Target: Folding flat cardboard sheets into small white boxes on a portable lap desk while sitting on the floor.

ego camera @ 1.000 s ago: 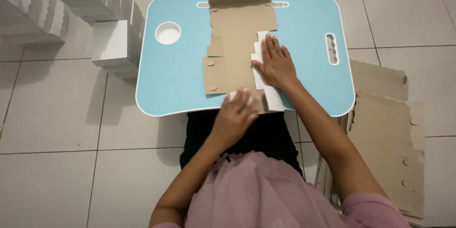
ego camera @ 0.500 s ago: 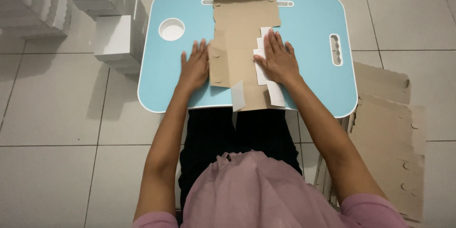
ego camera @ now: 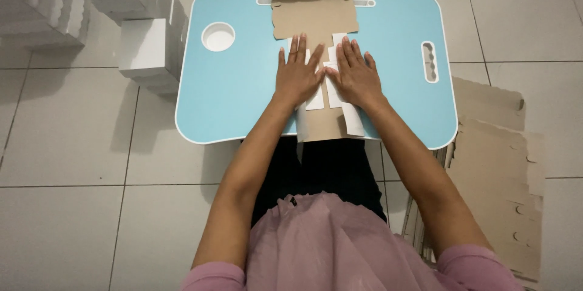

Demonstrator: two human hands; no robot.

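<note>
On blue lap table (ego camera: pixel 231 97), both hands (ego camera: pixel 297 75) flatten cardboard blank (ego camera: pixel 316 18).

Left hand (ego camera: pixel 297 75) and right hand (ego camera: pixel 357 77) lie flat side by side, fingers spread.

The surface (ego camera: pixel 243 97) is pale sky blue with a thin white rim and a white ring set in it, and the cardboard blank (ego camera: pixel 314 21) lying on it is plain brown with white folded flaps. The floor (ego camera: pixel 73 145) is off-white tile with grey grout lines. The boxes (ego camera: pixel 143 48) are white, the stacked cardboard sheets (ego camera: pixel 504 163) brown.
</note>
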